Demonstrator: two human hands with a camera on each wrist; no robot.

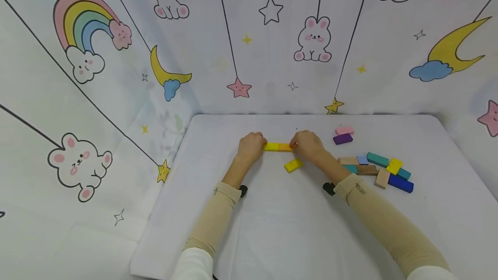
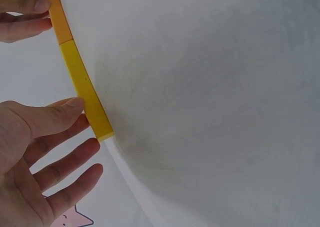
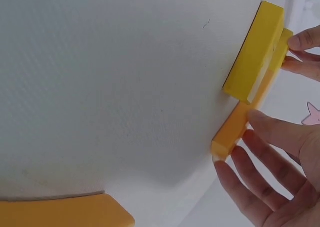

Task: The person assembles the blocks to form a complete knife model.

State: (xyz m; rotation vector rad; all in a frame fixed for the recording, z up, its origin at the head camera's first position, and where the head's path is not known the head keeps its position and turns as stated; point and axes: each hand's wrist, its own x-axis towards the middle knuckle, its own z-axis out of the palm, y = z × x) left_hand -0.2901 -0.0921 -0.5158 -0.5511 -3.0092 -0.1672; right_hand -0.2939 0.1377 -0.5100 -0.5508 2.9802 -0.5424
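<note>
Two blocks, one yellow (image 1: 271,147) and one orange (image 1: 285,147), lie end to end in a row toward the far side of the table. My left hand (image 1: 252,147) pinches the outer end of the yellow block between thumb and index finger, its other fingers spread in the left wrist view. At the opposite end, my right hand (image 1: 308,145) holds the orange block with thumb in front and fingers behind. A second yellow block (image 1: 293,165) lies tilted on the table just nearer to me than the row.
To the right lies a group of blocks, among them a dark blue block (image 1: 400,183), a brown block (image 1: 367,170) and a teal block (image 1: 377,159). Behind them sit a pink block (image 1: 344,130) and a purple block (image 1: 343,139). A patterned cloth wall (image 1: 210,55) borders the table.
</note>
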